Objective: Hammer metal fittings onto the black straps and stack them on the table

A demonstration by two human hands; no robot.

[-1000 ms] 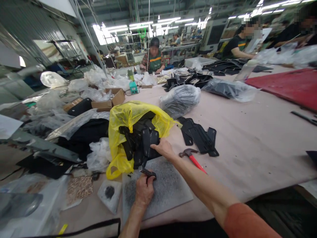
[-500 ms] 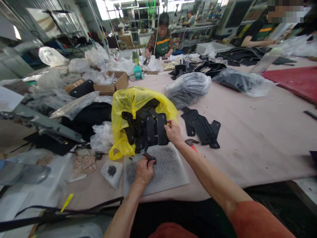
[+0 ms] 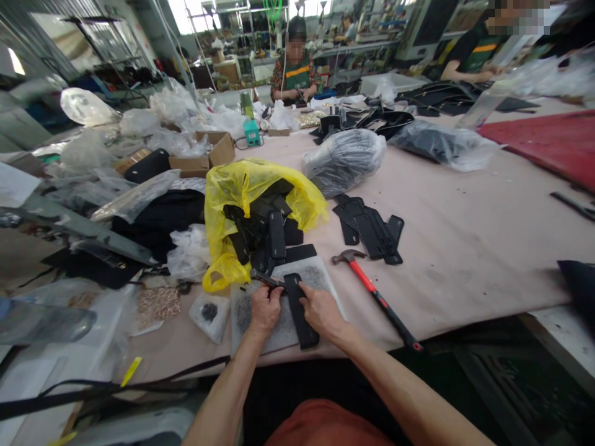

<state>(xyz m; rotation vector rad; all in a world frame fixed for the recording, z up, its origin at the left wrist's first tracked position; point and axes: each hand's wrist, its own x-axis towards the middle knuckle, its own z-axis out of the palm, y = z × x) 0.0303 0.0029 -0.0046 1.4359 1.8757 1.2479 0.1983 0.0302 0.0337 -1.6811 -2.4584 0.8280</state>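
Observation:
A long black flat piece (image 3: 300, 308) lies on a grey speckled slab (image 3: 321, 279) at the table's near edge. My right hand (image 3: 320, 313) rests on the piece, fingers curled and pressing it down. My left hand (image 3: 264, 307) is closed round a small dark metal tool (image 3: 263, 279) whose tip is beside the piece's far end. Just beyond the slab an open yellow plastic bag (image 3: 242, 189) holds several more black pieces (image 3: 272, 232).
A red-handled hammer (image 3: 376, 296) lies to the right of the slab. More black pieces (image 3: 369, 229) and filled clear bags (image 3: 344, 160) sit farther out. Cardboard box (image 3: 204, 158), plastic wrap and dark material crowd the left. Other people work at the table's far end.
My right hand drew one black piece out of the yellow bag and laid it on the slab. My left hand moved up beside it with the tool. The view tilted down.

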